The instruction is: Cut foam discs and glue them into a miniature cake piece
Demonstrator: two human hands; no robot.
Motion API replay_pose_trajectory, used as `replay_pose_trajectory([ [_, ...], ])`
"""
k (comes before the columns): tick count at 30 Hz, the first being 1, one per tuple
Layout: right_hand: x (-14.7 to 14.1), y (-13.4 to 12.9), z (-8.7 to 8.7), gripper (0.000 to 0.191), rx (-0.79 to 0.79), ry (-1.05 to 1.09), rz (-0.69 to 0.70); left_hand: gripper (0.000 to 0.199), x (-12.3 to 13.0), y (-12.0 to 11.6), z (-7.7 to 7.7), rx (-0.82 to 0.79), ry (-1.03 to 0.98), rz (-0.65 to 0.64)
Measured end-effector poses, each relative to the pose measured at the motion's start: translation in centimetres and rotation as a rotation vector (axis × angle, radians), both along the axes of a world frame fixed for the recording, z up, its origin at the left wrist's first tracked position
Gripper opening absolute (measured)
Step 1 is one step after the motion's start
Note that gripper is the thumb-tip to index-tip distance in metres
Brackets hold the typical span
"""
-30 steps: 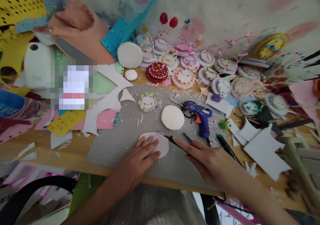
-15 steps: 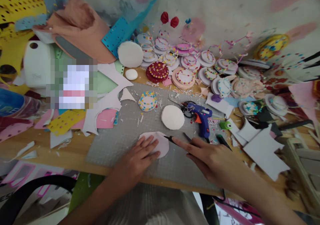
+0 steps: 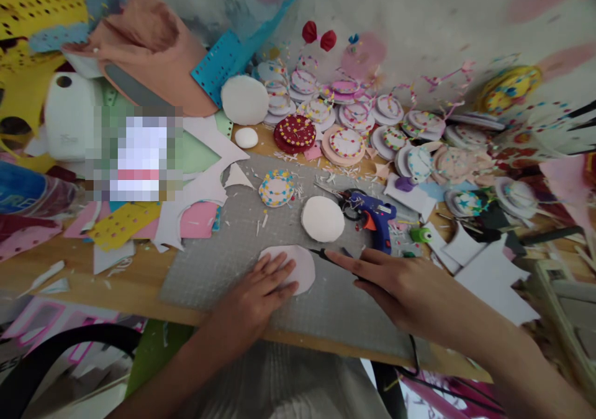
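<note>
My left hand point(image 3: 267, 285) lies flat, fingers apart, pressing a white foam disc point(image 3: 305, 269) onto the grey cutting mat point(image 3: 223, 220). My right hand point(image 3: 386, 276) is closed around a dark, slim craft knife point(image 3: 321, 253), with the index finger stretched along it. The knife's tip points left, by the upper right edge of the disc. Just beyond it lies a thicker, round white piece point(image 3: 323, 219). Farther up the mat sits a small disc edged with blue and yellow beads point(image 3: 276, 188).
A blue glue gun point(image 3: 379, 214) and scissors point(image 3: 351, 202) lie to the right of the round piece. Decorated layered discs point(image 3: 344, 146) line the wall side. White foam offcuts point(image 3: 496, 276) lie at right, pink and yellow sheets point(image 3: 123, 225) at left, near a lit, blurred-out screen point(image 3: 139, 158).
My right hand and the knife have shifted a little right and away from me, so the tip has moved off the disc. My left hand holds its place on the disc.
</note>
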State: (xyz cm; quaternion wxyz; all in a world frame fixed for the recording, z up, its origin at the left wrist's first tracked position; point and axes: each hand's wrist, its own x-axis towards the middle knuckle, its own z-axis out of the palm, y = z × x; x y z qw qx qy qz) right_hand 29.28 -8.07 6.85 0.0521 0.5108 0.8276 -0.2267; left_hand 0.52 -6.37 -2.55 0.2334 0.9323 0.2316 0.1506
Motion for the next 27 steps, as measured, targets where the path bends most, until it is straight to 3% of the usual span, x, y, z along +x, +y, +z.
replay_pose_trajectory([
  [4, 0.1, 0.1, 0.2, 0.06, 0.002, 0.035, -0.005, 0.05, -0.2, 0.8, 0.5, -0.053, -0.004, -0.03],
  [9, 0.6, -0.4, 0.6, 0.055, 0.076, 0.1, -0.114, 0.033, -0.8, 3.8, 3.5, -0.111, 0.012, -0.304],
  [12, 1.1, -1.1, 0.6, 0.056, 0.171, 0.121, -0.212, 0.026, -0.3, 3.4, 4.7, -0.005, 0.077, -0.115],
  [13, 1.2, -1.4, 0.6, 0.057, 0.2, 0.124, -0.241, 0.025, 0.0, 2.7, 4.7, 0.025, 0.106, -0.013],
  [15, 1.3, -2.1, 0.4, 0.058, 0.244, 0.115, -0.286, 0.041, 0.9, 1.1, 4.1, 0.049, 0.16, 0.143],
  [17, 1.3, -2.7, 0.1, 0.058, 0.254, 0.092, -0.305, 0.046, 1.4, -0.1, 3.1, 0.063, 0.195, 0.179],
  [20, 1.2, -3.4, -0.2, 0.056, 0.209, 0.082, -0.282, 0.042, 1.2, -0.2, 2.2, 0.061, 0.178, 0.024],
  [23, 1.2, -3.9, -0.4, 0.052, 0.162, 0.079, -0.256, 0.047, 0.1, 1.0, 2.5, -0.008, 0.114, -0.191],
  [25, 1.2, -4.2, -0.4, 0.051, 0.147, 0.066, -0.257, 0.044, -0.4, 1.4, 2.9, -0.005, 0.095, -0.182],
  [27, 1.0, -4.4, -0.4, 0.051, 0.139, 0.054, -0.252, 0.045, -0.4, 1.0, 3.0, 0.038, 0.077, -0.093],
])
